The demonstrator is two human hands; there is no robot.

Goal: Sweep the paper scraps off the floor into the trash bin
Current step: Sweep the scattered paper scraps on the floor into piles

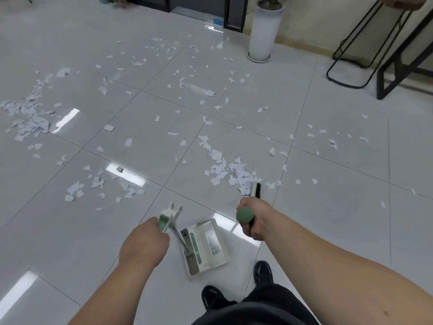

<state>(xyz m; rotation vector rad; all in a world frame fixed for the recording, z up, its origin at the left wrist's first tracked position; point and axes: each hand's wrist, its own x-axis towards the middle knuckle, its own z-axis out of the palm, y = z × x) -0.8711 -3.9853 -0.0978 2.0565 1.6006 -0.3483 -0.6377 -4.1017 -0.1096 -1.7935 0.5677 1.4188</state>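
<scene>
The left hand grips the dustpan handle. The right hand grips the broom, its head at a pile of scraps. Scraps litter the floor, the dustpan seems to hold none, and no bin shows, so nearly everything remains.

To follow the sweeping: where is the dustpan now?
In the head view the dustpan is at bottom centre, ahead of the black shoes, between the left hand, which holds its handle, and the right hand.
</scene>
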